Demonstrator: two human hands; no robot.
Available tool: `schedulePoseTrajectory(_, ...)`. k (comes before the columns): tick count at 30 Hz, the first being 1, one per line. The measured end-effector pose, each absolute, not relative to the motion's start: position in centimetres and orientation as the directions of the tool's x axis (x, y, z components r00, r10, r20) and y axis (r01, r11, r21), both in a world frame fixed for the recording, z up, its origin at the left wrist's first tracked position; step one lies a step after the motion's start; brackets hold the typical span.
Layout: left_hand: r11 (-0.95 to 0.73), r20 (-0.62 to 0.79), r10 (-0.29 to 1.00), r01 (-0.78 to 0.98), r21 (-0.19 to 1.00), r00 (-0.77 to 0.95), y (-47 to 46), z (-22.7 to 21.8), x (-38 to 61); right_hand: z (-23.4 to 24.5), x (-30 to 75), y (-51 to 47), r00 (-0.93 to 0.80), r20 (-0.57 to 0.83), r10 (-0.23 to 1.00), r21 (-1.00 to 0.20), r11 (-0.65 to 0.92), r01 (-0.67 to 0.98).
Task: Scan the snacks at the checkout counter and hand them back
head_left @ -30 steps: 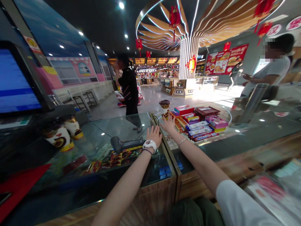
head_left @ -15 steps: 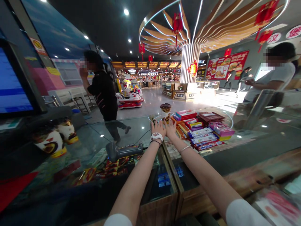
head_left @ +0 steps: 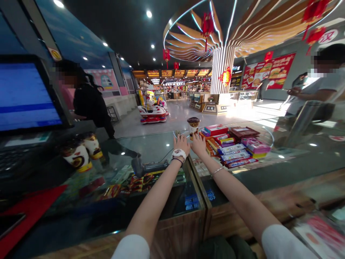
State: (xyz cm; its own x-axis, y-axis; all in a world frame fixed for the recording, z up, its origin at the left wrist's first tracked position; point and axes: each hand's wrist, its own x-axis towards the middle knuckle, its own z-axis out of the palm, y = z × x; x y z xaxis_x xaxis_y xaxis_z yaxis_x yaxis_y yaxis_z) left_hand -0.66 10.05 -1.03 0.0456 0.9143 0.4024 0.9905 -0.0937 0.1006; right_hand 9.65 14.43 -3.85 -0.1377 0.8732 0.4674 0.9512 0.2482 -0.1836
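My left hand (head_left: 182, 144), wearing a white watch (head_left: 179, 154), rests on the glass counter with its fingers spread, just left of a lidded paper cup (head_left: 193, 126). My right hand (head_left: 198, 145), a thin bracelet on its wrist, lies beside it with fingers stretched toward the base of that cup. The cup stands upright, brown and white with a dark lid. Whether my right fingertips touch it I cannot tell. A pile of packaged sweets (head_left: 231, 147) lies right of my right hand. Left of my left forearm lies a dark barcode scanner (head_left: 148, 167).
Two more paper cups (head_left: 78, 158) stand at the left near a monitor (head_left: 27, 95) and keyboard (head_left: 12, 156). Packets show under the counter glass. Across the counter, a person in black (head_left: 87, 100) is at left and a person in white (head_left: 320, 86) at right.
My view has turned left, bringing more of the monitor and the keyboard in. The person in black has moved left. My hands stay spread near the cup.
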Motion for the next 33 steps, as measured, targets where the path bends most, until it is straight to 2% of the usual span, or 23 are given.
schedulePoseTrajectory(10, -0.082, 0.579, 0.815, 0.995, 0.063, 0.03, 2.8, 1.8, -7.4, -1.5, 7.2, 8.9, -0.298, 0.65, 0.699, -0.199, 0.535, 0.821)
schedulePoseTrajectory(18, -0.035, 0.668, 0.741, 0.988, 0.15, -0.075, -2.4, 1.5, -15.8, -0.7, 0.8, 4.6, -0.409, 0.689, 0.598, -0.363, 0.774, 0.519)
schedulePoseTrajectory(22, 0.021, 0.731, 0.653, 0.97, 0.243, -0.198, -3.9, 1.0, -21.2, -0.7, -3.8, 2.5, -0.459, 0.695, 0.553, -0.479, 0.833, 0.278)
schedulePoseTrajectory(26, 0.109, 0.798, 0.466, 0.92, 0.376, -0.381, -4.9, 0.7, -27.1, -1.1, -9.0, 0.6, -0.483, 0.669, 0.565, -0.583, 0.802, 0.132)
schedulePoseTrajectory(30, 0.219, 0.739, 0.228, 0.773, 0.595, -0.634, -5.6, 0.0, -32.7, -1.8, -14.7, -0.6, -0.512, 0.635, 0.579, -0.654, 0.755, 0.043)
schedulePoseTrajectory(33, 0.252, 0.664, 0.133, 0.673, 0.696, -0.736, -6.0, -0.9, -35.7, -2.2, -19.0, -0.9, -0.506, 0.593, 0.626, -0.722, 0.691, 0.009)
